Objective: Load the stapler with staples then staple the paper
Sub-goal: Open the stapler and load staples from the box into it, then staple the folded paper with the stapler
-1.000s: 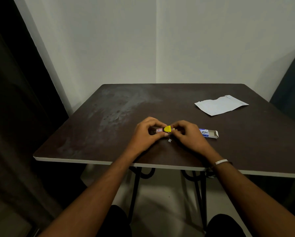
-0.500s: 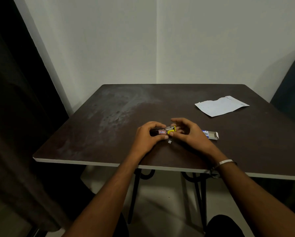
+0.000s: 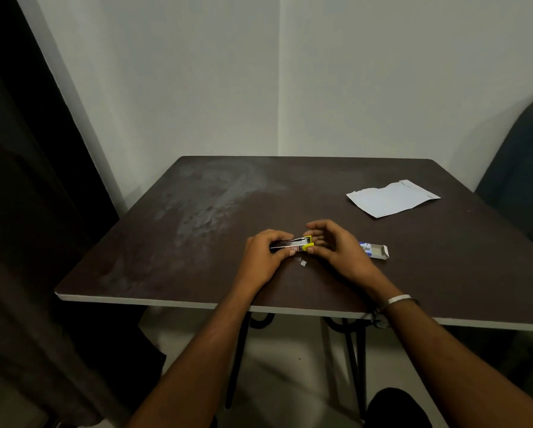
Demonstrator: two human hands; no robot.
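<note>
A small dark stapler (image 3: 291, 244) with a yellow end lies on its side near the front middle of the dark table (image 3: 197, 242). My left hand (image 3: 265, 257) grips its left part. My right hand (image 3: 336, 248) sits at the yellow end, thumb touching it, the other fingers spread above. The stapler's top looks slightly lifted, showing a metal channel. An open staple box (image 3: 376, 251) lies just right of my right hand. A white sheet of paper (image 3: 391, 198) rests at the far right.
A tiny white scrap (image 3: 303, 263) lies on the table below the stapler. The table's white front edge (image 3: 166, 301) runs just under my forearms. A dark curtain hangs at the left and a dark chair (image 3: 524, 180) stands at the right.
The stapler has turned from end-on to lying lengthwise in my left hand. My right fingers have opened and lifted, leaving mainly the thumb on the yellow end.
</note>
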